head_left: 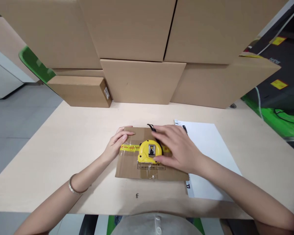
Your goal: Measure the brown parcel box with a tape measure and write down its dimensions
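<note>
A flat brown cardboard box (131, 166) with clear and yellow tape and a printed panel lies near the middle of the table. On its top rests a yellow tape measure (143, 151) with a silver clip and a black strap (151, 127). My left hand (118, 142) grips the box's left edge, its thumb and a finger over the top. My right hand (177, 147) curves around the right side of the tape measure, thumb at its lower corner and fingers by the strap. The far side of the tape measure is partly hidden by that hand.
White paper (210, 153) lies to the right, partly under my right forearm, with a black pen-like thing (185, 129) at its edge. Large cardboard boxes (142, 81) wall off the table's back. A small dark bit (137, 195) lies near the front edge.
</note>
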Motion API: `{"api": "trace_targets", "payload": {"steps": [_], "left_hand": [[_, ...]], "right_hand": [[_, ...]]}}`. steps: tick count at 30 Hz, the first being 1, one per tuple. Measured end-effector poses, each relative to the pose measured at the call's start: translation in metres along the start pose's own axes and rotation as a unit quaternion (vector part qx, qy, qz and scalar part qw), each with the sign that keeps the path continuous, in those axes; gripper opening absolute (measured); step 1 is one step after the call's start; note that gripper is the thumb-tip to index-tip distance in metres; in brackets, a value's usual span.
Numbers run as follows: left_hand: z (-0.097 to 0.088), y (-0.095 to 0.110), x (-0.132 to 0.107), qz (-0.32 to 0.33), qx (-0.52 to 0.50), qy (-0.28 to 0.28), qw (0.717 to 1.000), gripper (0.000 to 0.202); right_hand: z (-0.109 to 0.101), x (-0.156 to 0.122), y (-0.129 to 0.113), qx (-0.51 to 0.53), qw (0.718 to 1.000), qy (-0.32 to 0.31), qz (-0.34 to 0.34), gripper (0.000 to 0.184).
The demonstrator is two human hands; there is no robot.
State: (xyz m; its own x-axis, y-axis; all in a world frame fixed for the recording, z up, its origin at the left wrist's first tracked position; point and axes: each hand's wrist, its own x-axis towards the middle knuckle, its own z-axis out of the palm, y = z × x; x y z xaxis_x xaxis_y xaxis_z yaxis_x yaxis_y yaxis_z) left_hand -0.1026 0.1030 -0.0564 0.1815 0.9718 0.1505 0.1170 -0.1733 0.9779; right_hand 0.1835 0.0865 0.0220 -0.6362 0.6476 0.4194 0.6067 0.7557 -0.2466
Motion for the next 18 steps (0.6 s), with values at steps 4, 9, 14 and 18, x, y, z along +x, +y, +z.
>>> {"api": "trace_targets", "payload": {"steps": [4,9,14,18], "left_hand": [[-0.001,-0.010,0.000,0.015,-0.046,-0.024,0.999,0.052],[-0.003,-0.016,0.000,0.023,-0.104,-0.054,0.993,0.065],[0.002,-0.020,0.000,-0.039,-0.178,-0.019,0.983,0.072],[0.005,-0.021,0.000,-0.085,-0.229,0.010,0.970,0.074]], "right_hand": [[0.008,0.011,-0.012,0.116,0.988,-0.101,0.015,0.061],[0.009,0.020,-0.019,0.227,0.967,-0.087,0.069,0.050],[0.015,0.062,-0.035,0.179,0.978,-0.104,-0.002,0.043],[0.023,0.085,-0.045,0.118,0.980,-0.159,-0.006,0.045]]}}
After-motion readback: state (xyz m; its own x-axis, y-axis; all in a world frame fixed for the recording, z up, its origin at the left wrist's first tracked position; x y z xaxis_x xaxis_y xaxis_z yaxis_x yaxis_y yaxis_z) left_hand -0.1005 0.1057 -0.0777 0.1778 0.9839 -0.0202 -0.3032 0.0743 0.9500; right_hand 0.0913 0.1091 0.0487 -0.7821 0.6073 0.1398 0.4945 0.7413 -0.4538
